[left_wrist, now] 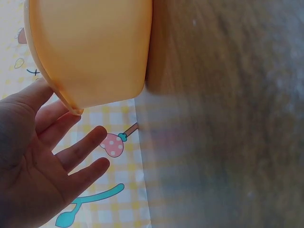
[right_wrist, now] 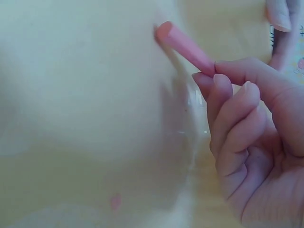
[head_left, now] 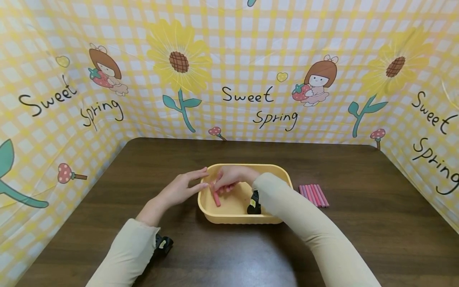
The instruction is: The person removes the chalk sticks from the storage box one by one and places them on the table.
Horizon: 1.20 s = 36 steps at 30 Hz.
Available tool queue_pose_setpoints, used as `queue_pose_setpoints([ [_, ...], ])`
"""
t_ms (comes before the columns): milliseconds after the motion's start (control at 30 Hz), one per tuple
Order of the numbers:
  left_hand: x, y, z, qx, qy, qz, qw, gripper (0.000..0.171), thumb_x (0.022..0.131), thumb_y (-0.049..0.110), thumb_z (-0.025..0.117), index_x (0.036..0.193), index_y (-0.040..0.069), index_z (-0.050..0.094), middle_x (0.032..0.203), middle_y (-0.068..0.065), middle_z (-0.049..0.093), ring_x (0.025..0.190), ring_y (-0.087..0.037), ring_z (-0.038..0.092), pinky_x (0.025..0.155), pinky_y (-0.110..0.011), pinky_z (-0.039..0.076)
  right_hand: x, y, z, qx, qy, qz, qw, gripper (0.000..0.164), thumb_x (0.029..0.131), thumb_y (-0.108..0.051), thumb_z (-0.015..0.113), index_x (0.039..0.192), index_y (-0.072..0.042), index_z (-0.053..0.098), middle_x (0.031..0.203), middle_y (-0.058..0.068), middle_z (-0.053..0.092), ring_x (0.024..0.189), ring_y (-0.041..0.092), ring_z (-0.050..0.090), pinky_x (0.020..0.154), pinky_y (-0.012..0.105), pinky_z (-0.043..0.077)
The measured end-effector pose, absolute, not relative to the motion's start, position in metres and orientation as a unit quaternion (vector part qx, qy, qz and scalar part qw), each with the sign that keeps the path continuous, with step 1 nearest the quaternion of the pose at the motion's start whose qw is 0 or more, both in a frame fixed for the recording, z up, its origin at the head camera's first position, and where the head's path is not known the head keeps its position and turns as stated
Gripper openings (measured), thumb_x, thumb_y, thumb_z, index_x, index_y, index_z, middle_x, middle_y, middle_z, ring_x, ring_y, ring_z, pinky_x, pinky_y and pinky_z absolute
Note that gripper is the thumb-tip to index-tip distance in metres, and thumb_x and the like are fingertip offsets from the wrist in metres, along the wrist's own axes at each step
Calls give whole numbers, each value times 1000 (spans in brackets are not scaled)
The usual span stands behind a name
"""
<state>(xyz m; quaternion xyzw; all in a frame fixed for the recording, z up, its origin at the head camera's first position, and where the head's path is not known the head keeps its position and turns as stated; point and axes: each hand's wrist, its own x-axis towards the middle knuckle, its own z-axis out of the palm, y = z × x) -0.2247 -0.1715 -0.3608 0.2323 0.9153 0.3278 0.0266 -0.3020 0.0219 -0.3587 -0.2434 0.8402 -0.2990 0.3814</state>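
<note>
A pale yellow plastic tub (head_left: 236, 219) with rounded corners stands on the table. Inside it, my right hand (head_left: 229, 178) pinches one end of a slim pink stick (right_wrist: 187, 47) between thumb and fingertips. The stick's other end points toward the tub's near side in the head view, close to the floor; whether it touches is unclear. My left hand (head_left: 183, 187) touches the tub's left rim, its fingers spread and mostly straight. In the left wrist view two of its fingers (left_wrist: 88, 147) extend free below the rim.
Right of the tub, several pink and purple sticks (head_left: 314, 195) lie side by side in a row on the dark wooden table (head_left: 172, 155). A small pink mark (right_wrist: 115, 201) shows on the tub floor. Yellow checked cloth (head_left: 244, 48) surrounds the table's back and sides.
</note>
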Motion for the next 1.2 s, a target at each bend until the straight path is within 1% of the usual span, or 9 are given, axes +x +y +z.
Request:
queue_pose_setpoints([
  [100,-225,-171,-361,232,916,327,28,50,93,30,57,136,7,48,147,-11,40,136,-33,37,111,-52,31,-302,26,-355,-240,840,-306,378,23,89,-19,62,67,-11,62,52,-7,52,42,1,41,42,12,34],
  [233,-225,-172,-361,236,916,324,25,49,93,30,57,135,7,50,147,-11,40,135,-33,38,111,-52,32,-302,33,-350,-236,840,-318,371,16,87,-19,64,78,-6,68,55,-6,55,43,1,43,43,12,34],
  [367,-225,-172,-361,237,915,327,26,47,93,29,57,134,7,51,147,-11,40,135,-33,38,110,-52,32,-304,40,-346,-235,837,-330,368,18,87,-20,65,88,-4,70,57,-5,55,44,1,44,43,12,34],
  [533,-224,-172,-361,232,915,328,31,48,93,30,57,134,6,50,148,-11,39,136,-33,37,110,-53,32,-306,48,-343,-234,836,-336,365,15,87,-22,66,89,-8,71,60,-6,55,46,2,44,44,13,35],
  [733,-224,-172,-361,226,915,331,37,50,93,32,56,136,7,49,149,-10,38,137,-33,35,111,-53,31,-307,57,-337,-235,830,-347,368,14,88,-20,65,87,-8,70,62,-4,55,47,4,43,45,15,35],
  [867,-224,-172,-361,227,916,330,35,50,93,33,56,136,7,49,148,-11,38,137,-33,36,111,-53,31,-305,63,-330,-237,829,-346,369,20,89,-21,64,93,-2,68,63,-5,53,49,5,43,46,16,35],
  [967,-224,-172,-360,229,916,328,34,49,93,31,56,135,6,50,148,-11,39,136,-33,37,111,-53,31,-304,68,-327,-235,831,-346,367,22,89,-22,63,97,-2,67,63,-5,54,49,5,44,46,16,35],
  [1100,-223,-171,-360,230,916,328,33,48,93,29,57,134,6,50,148,-12,39,135,-33,38,111,-53,31,-303,73,-325,-230,831,-351,365,16,89,-21,63,94,-7,69,62,-5,55,48,4,45,47,15,36],
  [1200,-223,-171,-359,228,915,330,34,48,93,29,57,135,6,50,148,-12,38,136,-33,37,111,-52,31,-303,78,-323,-229,830,-354,365,16,90,-21,63,93,-7,69,63,-4,56,48,5,45,47,15,36],
])
